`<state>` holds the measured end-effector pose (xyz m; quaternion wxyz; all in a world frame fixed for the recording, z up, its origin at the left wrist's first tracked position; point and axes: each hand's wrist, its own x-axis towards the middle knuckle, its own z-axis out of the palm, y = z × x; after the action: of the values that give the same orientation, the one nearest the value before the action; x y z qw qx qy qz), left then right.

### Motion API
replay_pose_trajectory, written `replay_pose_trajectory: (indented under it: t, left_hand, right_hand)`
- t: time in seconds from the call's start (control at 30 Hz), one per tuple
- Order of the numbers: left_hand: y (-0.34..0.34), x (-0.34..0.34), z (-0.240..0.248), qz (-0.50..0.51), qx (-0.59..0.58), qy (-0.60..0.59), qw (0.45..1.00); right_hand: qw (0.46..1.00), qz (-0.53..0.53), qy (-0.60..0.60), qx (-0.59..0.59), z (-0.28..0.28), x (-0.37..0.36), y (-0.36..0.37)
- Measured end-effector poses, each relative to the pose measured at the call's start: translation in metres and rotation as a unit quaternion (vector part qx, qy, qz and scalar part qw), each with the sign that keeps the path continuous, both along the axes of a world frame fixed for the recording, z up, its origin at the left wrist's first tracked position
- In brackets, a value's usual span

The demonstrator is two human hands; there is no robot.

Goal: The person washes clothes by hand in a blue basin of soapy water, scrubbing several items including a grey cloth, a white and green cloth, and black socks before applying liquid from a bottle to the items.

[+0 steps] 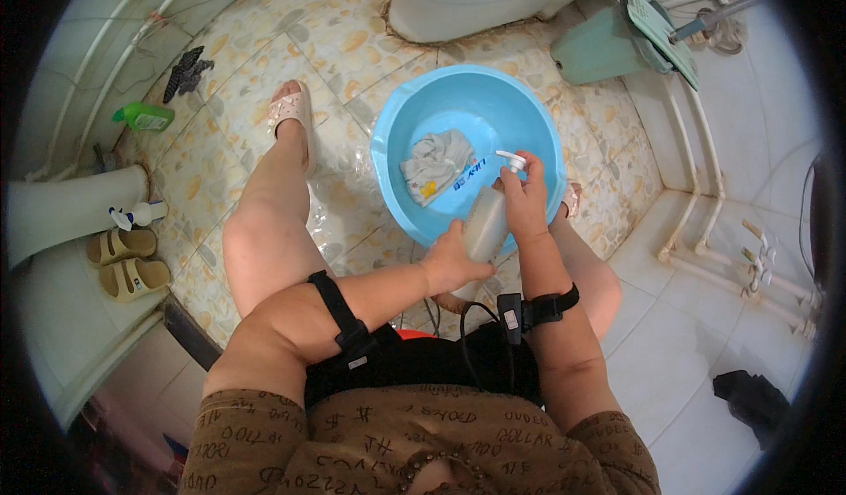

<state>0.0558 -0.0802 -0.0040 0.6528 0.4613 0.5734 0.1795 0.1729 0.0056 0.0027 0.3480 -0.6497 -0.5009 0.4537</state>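
Observation:
A clear pump bottle with a white pump head is held tilted over the near rim of a light blue basin. My left hand wraps round the bottle's lower part. At the top, my right hand closes round the neck and pump head, its fingers partly hiding them. Inside the basin, left of the pump, lies a crumpled pale grey-white cloth with a small yellow print. The basin stands on the floor between my feet.
A white toilet base stands beyond the basin, with a pale green lidded bin to its right. On the left are a green bottle, a dark cloth and tan slippers. Pipes with a tap run along the right wall.

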Motion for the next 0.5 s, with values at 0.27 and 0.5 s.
replay_pose_trajectory:
  t: [0.27, 0.5]
  left_hand:
    - [-0.003, -0.001, 0.003, 0.016, -0.013, -0.021, 1.000]
    - [-0.007, 0.000, -0.002, 0.032, -0.016, -0.031, 0.999]
  right_hand:
    - [1.000, -0.004, 0.010, 0.001, -0.006, 0.000, 0.001]
    - [0.998, 0.021, -0.051, 0.014, -0.016, 0.001, 0.001]
